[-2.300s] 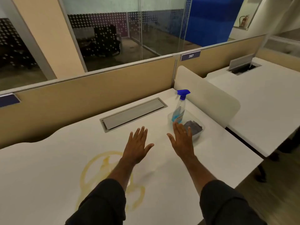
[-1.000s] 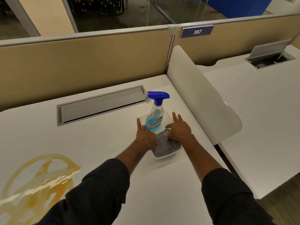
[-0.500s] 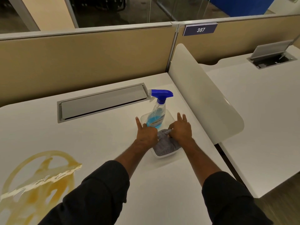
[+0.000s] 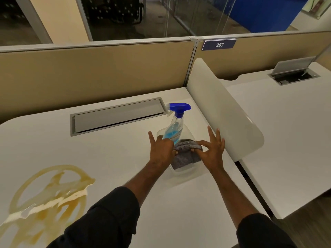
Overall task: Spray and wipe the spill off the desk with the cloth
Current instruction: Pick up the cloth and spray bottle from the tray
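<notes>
A grey cloth [image 4: 186, 154] lies in a clear plastic tray [image 4: 182, 171] on the white desk [image 4: 111, 153]. A spray bottle [image 4: 174, 127] with a blue trigger head and blue liquid stands at the tray's far end. My left hand [image 4: 160, 151] pinches the cloth's left edge. My right hand [image 4: 211, 149] pinches its right edge between thumb and forefinger, the other fingers spread upward. The cloth's top edge is raised between both hands. A brown-yellow spill [image 4: 48, 199] spreads over the desk at the lower left.
A grey cable hatch [image 4: 116, 117] is set into the desk behind the tray. A rounded white divider [image 4: 223, 111] stands just right of my right hand. Tan partition panels [image 4: 93, 68] close the back. A second desk [image 4: 290, 133] lies to the right.
Both hands went from hovering flat over the desk to the tray and took hold of the cloth. Its top edge has since been lifted, with my right fingers spreading.
</notes>
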